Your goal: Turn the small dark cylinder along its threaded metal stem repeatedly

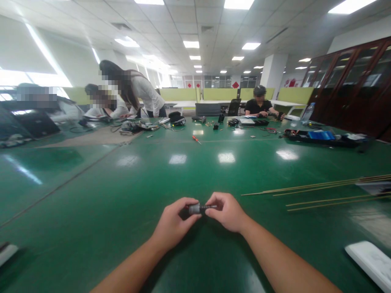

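Note:
A small cylindrical part (194,208), grey at its wide left end and dark and narrow at its right, lies level between my hands just above the green table (195,175). My left hand (171,224) is closed around the grey end, with thumb and fingers on opposite sides. On the narrow dark end, my right hand (229,211) pinches with thumb and forefinger. The fingers hide both ends of the part, and its exact kind is too small to make out.
Thin brass-coloured rods (305,189) lie to the right. A white power strip (369,260) sits at the lower right. Further off are a red screwdriver (196,139) and a black tray (293,137) holding a blue bag. Several people work around the far side.

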`<state>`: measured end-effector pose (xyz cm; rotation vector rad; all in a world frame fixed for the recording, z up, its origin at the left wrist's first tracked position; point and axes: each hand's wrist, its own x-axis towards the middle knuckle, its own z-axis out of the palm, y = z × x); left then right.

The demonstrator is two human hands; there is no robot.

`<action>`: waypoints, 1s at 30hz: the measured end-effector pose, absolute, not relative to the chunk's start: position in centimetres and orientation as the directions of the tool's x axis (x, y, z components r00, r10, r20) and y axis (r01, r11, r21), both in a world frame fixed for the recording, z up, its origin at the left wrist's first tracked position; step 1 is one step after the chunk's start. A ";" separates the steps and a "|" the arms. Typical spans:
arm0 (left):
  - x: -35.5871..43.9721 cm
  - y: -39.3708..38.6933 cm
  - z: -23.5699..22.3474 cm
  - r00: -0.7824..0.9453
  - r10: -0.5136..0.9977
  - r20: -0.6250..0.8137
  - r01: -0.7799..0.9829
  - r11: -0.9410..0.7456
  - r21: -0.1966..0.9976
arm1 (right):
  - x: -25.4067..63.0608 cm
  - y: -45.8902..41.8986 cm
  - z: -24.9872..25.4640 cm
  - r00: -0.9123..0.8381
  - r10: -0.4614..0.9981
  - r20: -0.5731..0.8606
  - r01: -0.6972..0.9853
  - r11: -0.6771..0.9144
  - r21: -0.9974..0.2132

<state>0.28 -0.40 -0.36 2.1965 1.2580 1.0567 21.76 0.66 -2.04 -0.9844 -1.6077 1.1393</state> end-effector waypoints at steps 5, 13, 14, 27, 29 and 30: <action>0.3 -0.5 -0.1 0.306 0.853 0.423 0.548 -0.521 0.654 | 21.8 0.6 -2.0 -0.267 0.938 0.220 0.094 0.252 -0.963; 0.3 -0.4 0.0 0.303 0.857 0.417 0.541 -0.515 0.665 | 21.8 0.7 -1.9 -0.256 0.944 0.208 0.092 0.238 -0.967; 0.3 -0.3 0.0 0.300 0.858 0.418 0.541 -0.513 0.666 | 21.8 0.7 -1.9 -0.257 0.944 0.205 0.088 0.234 -0.968; 0.3 -0.2 -0.2 0.281 0.865 0.416 0.536 -0.501 0.680 | 21.9 0.8 -1.8 -0.242 0.953 0.180 0.041 0.196 -0.980; 0.2 -0.1 -0.4 0.278 0.868 0.411 0.538 -0.495 0.682 | 21.9 0.8 -1.8 -0.239 0.954 0.179 0.033 0.192 -0.981; 0.2 -0.1 -0.4 0.275 0.870 0.409 0.539 -0.492 0.684 | 21.9 0.8 -1.8 -0.238 0.955 0.179 0.031 0.191 -0.981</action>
